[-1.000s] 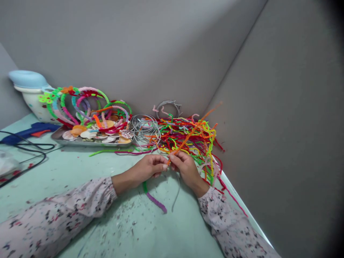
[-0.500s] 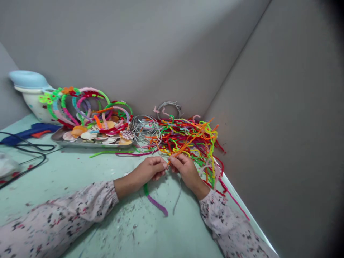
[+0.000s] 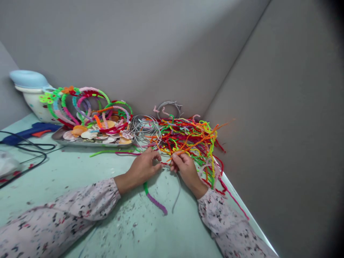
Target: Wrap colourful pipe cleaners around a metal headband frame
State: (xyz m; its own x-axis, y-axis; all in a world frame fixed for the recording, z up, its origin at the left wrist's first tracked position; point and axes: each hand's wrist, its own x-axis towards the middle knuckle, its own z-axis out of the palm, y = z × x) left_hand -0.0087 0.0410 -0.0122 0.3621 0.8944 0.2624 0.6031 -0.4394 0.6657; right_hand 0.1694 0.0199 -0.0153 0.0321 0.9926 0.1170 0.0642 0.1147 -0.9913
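Note:
My left hand [image 3: 143, 165] is closed on a bent wire hoop, its thumb and forefinger slightly parted near a red-wrapped stretch. One end of the hoop, a purple fuzzy wrapping [image 3: 157, 204] with green above it, hangs below that hand. The other end, bare grey wire [image 3: 178, 191], curves down beneath my right hand [image 3: 184, 167]. Between the right thumb and forefinger is pinched an orange pipe cleaner [image 3: 199, 144], its short tip pointing left over the hoop and its long part reaching up to the right. The fingers hide the middle of the hoop.
A heap of coloured pipe cleaners [image 3: 188, 130] lies just beyond my hands, with coiled wire hoops [image 3: 146, 132] beside it. To the left are a metal tray [image 3: 94, 144] of shells and wrapped hoops, a blue glue gun [image 3: 44, 127], a black cord [image 3: 37, 151] and a blue-lidded container [image 3: 29, 80].
My left hand has shifted slightly left and its fingers have loosened from the orange pipe cleaner's tip. The pipe cleaner has swung, its long part now reaching farther right.

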